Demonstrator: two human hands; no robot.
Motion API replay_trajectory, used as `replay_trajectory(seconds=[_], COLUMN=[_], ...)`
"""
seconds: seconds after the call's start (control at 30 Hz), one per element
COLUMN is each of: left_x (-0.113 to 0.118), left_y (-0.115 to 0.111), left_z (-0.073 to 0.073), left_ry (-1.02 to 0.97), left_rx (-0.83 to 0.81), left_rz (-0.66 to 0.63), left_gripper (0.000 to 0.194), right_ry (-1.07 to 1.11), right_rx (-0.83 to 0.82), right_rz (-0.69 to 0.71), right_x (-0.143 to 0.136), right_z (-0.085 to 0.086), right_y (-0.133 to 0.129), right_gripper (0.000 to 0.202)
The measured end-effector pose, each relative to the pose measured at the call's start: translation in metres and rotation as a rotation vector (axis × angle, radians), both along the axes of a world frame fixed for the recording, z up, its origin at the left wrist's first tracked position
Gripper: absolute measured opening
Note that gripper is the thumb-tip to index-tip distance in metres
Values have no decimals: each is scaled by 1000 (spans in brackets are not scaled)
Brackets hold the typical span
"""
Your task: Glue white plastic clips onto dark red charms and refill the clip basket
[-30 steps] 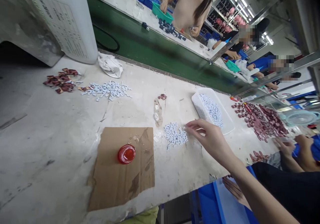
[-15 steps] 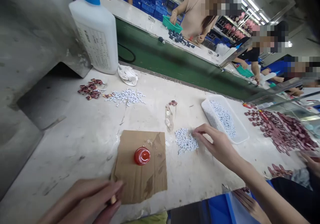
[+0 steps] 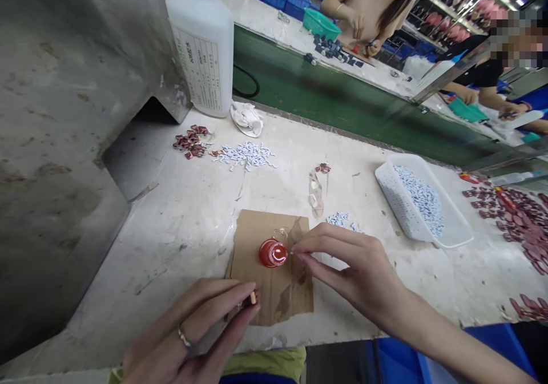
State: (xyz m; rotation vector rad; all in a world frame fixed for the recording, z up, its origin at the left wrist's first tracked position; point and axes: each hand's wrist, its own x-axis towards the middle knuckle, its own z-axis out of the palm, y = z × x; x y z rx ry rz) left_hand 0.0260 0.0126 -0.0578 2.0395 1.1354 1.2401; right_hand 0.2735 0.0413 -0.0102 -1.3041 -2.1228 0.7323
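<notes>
My left hand (image 3: 201, 321), a ring on one finger, pinches a small dark piece with a tan end (image 3: 253, 297) over the near left part of the cardboard (image 3: 248, 230). On that cardboard stands a small jar of red liquid (image 3: 273, 253). The thumb and forefinger of my right hand (image 3: 346, 258) are closed on a tiny pale piece (image 3: 293, 252), just right of the jar. Behind this hand, and partly hidden by it, lies a small pile of pale blue-white pieces (image 3: 338, 219).
A white plastic basket (image 3: 400, 207) of pale pieces stands at right, near many dark red pieces (image 3: 520, 218). At back left are a large bottle (image 3: 205, 59), a crumpled white cloth (image 3: 247, 119), brown pieces (image 3: 191, 142) and more pale pieces (image 3: 248, 154). Across the green divider (image 3: 291, 87), co-workers sit.
My right hand has moved left from the pale pile to beside the red jar, with a tiny pale piece in its fingers. My left hand has come up and right over the cardboard. The view has shifted.
</notes>
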Motion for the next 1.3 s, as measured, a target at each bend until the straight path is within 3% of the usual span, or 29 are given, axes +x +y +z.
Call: replay_trajectory(seconds=[0.13,0.6,0.93,1.3], left_x=[1,10,17,18], left_y=[-1,-2,-4,-6], left_z=[3,4,3,3], left_ry=[-57,-57,-94,-124], left_rx=[-87,-125,-161,-178], left_rz=[-6,40,-16,-25], left_gripper=[23,21,26,29], right_ry=[-28,-56,321,335], right_rx=[42,63,34,-1], right_rz=[28,29,-71,-30], right_x=[-3,-3,-31,-34], right_z=[-1,-1,9,4], right_y=[-1,-2,-19,-21], right_gripper=[16,19,22,19])
